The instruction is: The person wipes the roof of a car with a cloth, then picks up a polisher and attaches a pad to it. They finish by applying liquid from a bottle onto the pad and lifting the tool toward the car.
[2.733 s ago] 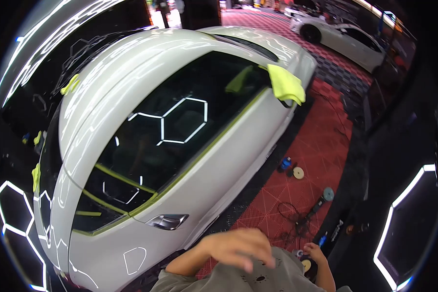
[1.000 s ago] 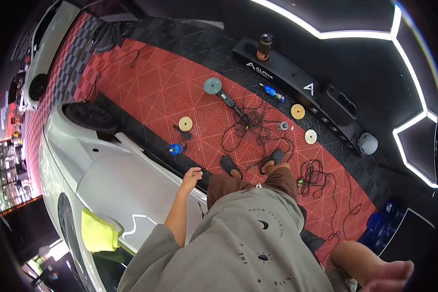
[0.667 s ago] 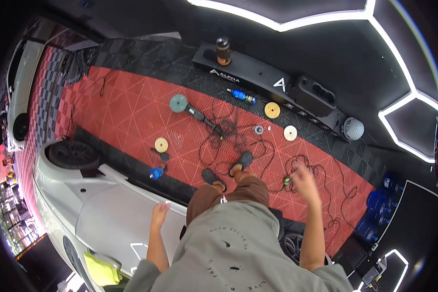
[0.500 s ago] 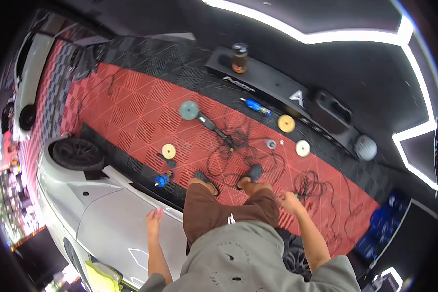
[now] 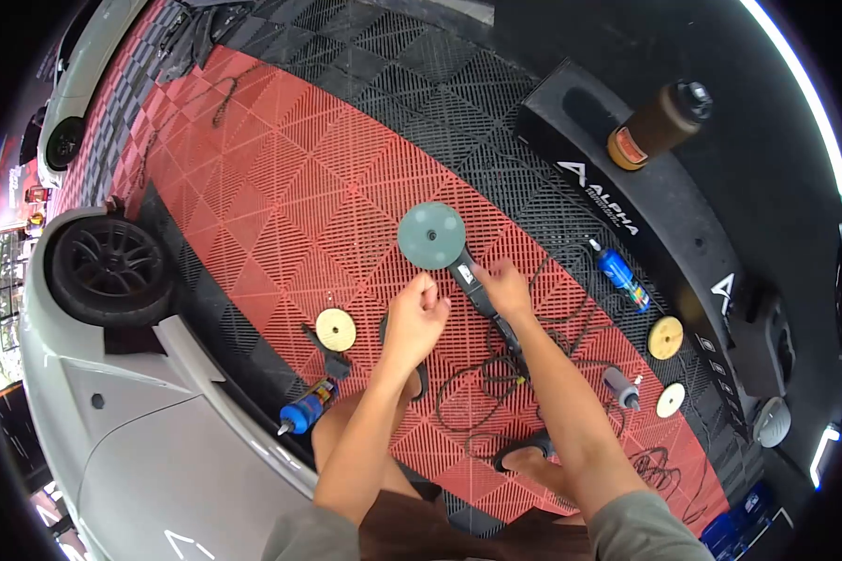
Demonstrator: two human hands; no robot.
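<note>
My left hand (image 5: 417, 316) is closed in a loose fist with nothing visible in it, over the red floor just below the polisher's round green pad (image 5: 431, 236). My right hand (image 5: 502, 288) has curled fingers and appears empty. It overlaps the edge of the black polisher body (image 5: 471, 282) in the view; whether it touches is unclear. The polisher lies on the red floor with its pad facing up. Its dark cord (image 5: 458, 396) lies in loops below. A pale yellow pad (image 5: 336, 330) and a blue bottle (image 5: 308, 407) lie to the left.
A white car (image 5: 173, 449) with a black wheel (image 5: 110, 269) fills the left side. Along the right wall stands a black bench (image 5: 664, 201) with a brown bottle (image 5: 647, 131). Near it lie a blue bottle (image 5: 624, 279), yellow pad (image 5: 665, 338), grey bottle (image 5: 620, 387) and white pad (image 5: 670, 400).
The view has come down closer to the floor. Both hands have moved forward and nearer each other, from beside my body to the polisher. The objects on the floor lie as before.
</note>
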